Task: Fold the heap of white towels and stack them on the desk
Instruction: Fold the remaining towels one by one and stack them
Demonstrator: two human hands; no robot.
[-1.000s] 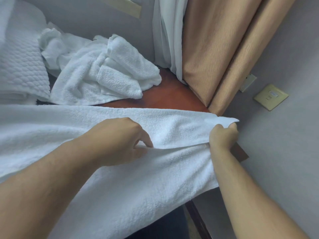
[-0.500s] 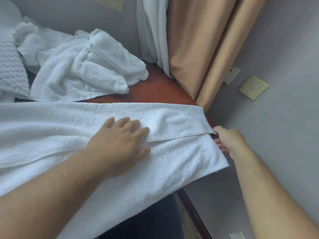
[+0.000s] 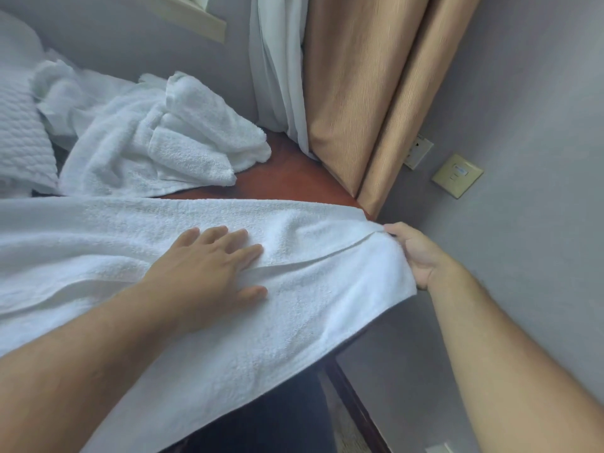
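Rumpled heap of white terry towels [image 3: 157,142] sits back left on the reddish-brown wooden tabletop [image 3: 294,178]. In front of it, a big white terry towel [image 3: 294,322] lies folded lengthwise across the tabletop, near side hanging off the edge. Left hand [image 3: 202,276] is flat on the fold, fingers [image 3: 225,237] straight and slightly spread. Right hand [image 3: 418,253] grips the towel's right end, fingers curled under it, next to the tan curtain [image 3: 359,93].
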